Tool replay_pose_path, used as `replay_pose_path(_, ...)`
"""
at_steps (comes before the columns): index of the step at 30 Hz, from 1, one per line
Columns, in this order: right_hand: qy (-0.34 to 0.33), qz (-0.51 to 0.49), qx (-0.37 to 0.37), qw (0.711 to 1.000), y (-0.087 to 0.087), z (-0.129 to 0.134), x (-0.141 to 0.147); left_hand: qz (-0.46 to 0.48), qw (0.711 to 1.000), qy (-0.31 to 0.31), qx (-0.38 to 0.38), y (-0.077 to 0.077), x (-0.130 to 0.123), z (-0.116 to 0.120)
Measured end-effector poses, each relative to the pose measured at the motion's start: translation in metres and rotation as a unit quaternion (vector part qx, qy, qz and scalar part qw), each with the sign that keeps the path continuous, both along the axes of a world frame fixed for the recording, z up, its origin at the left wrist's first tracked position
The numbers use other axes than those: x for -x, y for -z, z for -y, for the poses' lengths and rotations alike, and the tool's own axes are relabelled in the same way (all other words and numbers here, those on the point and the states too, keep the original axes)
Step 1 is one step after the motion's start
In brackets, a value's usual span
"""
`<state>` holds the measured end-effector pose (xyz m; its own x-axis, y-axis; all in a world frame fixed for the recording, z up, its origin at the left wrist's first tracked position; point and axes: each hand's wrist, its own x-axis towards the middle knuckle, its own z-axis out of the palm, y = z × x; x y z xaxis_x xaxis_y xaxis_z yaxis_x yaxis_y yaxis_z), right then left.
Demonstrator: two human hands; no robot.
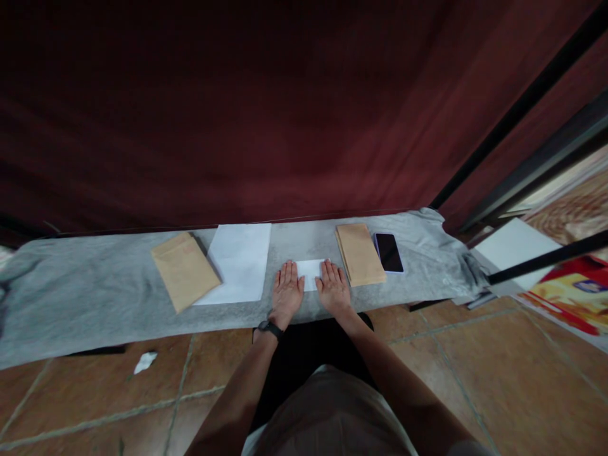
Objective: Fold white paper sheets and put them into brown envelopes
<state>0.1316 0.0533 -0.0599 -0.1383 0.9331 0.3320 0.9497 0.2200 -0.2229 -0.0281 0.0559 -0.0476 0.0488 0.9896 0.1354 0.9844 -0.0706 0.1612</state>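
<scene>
A small white folded paper lies flat on the grey cloth of the table. My left hand rests palm down on its left end, fingers stretched out. On the right end lies my right hand, also flat with its fingers extended. The paper's ends are partly hidden under my hands. Left of my left hand are large white sheets, partly covered by a brown envelope. Close to the right of my right hand sits a stack of brown envelopes.
A phone lies right of the envelope stack. The cloth-covered table is long and narrow, with a dark red curtain behind it. At the right are black poles, a white box and a red package.
</scene>
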Motion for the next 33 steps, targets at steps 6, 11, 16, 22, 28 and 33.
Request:
replay_pose_path(6, -0.007, -0.016, 0.079, 0.997, -0.023, -0.020, -0.006, -0.012, 1.000, -0.009, 0.014, -0.005, -0.002, 0.001)
replay_pose_path(11, -0.073, -0.008, 0.161, 0.984, -0.048, -0.051, -0.008, 0.006, 1.000, -0.008, -0.006, -0.004, -0.002, 0.002)
replay_pose_path(16, -0.071, -0.024, 0.176, 0.982, -0.055, -0.068, -0.009, 0.074, 0.996, -0.013, -0.039, -0.004, 0.001, 0.005)
replay_pose_path(22, -0.091, -0.085, 0.155, 0.980, -0.080, -0.077, -0.015, 0.304, 0.945, -0.028, -0.117, -0.002, 0.015, 0.009)
replay_pose_path(28, -0.176, -0.232, 0.000, 0.957, -0.088, -0.049, -0.026, 0.471, 0.851, -0.098, -0.210, -0.001, 0.029, 0.018)
replay_pose_path(33, -0.221, -0.150, 0.001, 0.964, -0.041, 0.001, -0.026, 0.382, 0.899, -0.016, -0.211, -0.005, 0.022, 0.036)
